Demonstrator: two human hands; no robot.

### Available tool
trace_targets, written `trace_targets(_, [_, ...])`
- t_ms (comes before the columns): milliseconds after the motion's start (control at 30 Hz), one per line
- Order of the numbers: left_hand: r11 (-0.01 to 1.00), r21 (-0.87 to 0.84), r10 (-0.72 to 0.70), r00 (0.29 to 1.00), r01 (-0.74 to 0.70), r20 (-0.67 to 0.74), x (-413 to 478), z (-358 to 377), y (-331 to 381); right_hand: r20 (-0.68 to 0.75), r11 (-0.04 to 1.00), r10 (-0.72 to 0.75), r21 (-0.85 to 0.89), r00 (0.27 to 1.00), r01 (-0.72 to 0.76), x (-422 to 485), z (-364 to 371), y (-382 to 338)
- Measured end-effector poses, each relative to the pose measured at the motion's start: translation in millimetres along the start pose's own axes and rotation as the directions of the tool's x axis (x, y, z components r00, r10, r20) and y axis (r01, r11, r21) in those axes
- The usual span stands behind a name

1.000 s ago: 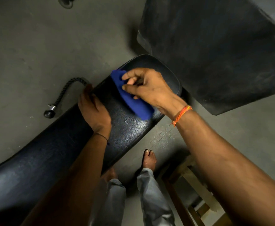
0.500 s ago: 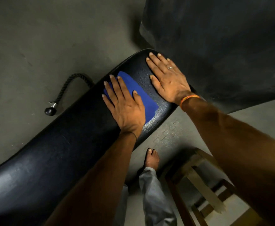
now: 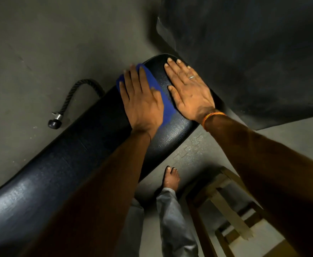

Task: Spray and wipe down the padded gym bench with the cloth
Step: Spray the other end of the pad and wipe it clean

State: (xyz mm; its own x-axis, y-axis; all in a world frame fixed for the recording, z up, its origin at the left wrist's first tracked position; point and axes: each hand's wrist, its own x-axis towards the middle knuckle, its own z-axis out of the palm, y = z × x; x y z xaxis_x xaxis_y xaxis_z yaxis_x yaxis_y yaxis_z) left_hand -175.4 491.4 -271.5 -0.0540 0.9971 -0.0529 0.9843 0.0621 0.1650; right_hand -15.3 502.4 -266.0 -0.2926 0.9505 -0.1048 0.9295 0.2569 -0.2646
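The blue cloth (image 3: 167, 106) lay flat across the rounded end of the gym bench's padded surface (image 3: 172, 138), one corner reaching the far edge. We judged it soft, light and limp, likely to bunch or slide on the grained vinyl unless weighted. It looked best held under a flat palm for wiping, or pinched at its bare near edge for lifting. The vinyl itself looked firm and slightly springy, and we guessed it would turn slick once sprayed.

The left hand (image 3: 142, 106) pressed down on the cloth with its fingers straight and spread, gripping nothing. The right hand (image 3: 189, 93) lay just beside it, palm flat on the bare vinyl, fingers straight too and clear of the cloth. We took this for the wiping step. No spray bottle showed anywhere.

We counted:
- one cloth
- one bench
- two hands, with one ring (image 3: 191, 77) and one orange wrist thread (image 3: 212, 115) on the right
- one bare foot (image 3: 171, 179) on the floor (image 3: 40, 43)
- one rope handle (image 3: 74, 95) with a rubber end stop lying beyond the bench
- one wooden stool (image 3: 226, 208) near the foot
- one dark mat (image 3: 254, 52) past the bench end
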Motion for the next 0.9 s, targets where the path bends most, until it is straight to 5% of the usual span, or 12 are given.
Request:
trace_targets(133, [0.999, -0.036, -0.022, 1.0, 0.021, -0.013, 28, 2, 4, 0.004, 1.0, -0.001, 0.002, 1.0, 0.001, 0, -3, -3])
trace_targets(367, [0.988, 0.086, 0.118, 0.988, -0.127, 0.104, -82, -11, -32, -0.004, 1.0, 0.004, -0.006, 1.0, -0.004, -1, -4, -7])
trace_targets(467, [0.978, 0.073, 0.187, 0.978, -0.194, 0.093, -66, -12, -41, -0.008, 1.0, 0.002, -0.021, 1.0, -0.002, -2, -1, -4])
trace_targets(633, [0.999, 0.01, 0.032, 0.999, -0.032, 0.006, 1, -7, -30, -0.016, 0.999, 0.015, -0.043, 1.0, -0.016, -2, -2, -9])
trace_targets(900, [0.979, 0.115, 0.152, 0.98, -0.168, 0.131, -103, -19, -69, 0.06, 0.996, 0.038, -0.078, 0.997, -0.034, -31, 11, -89])
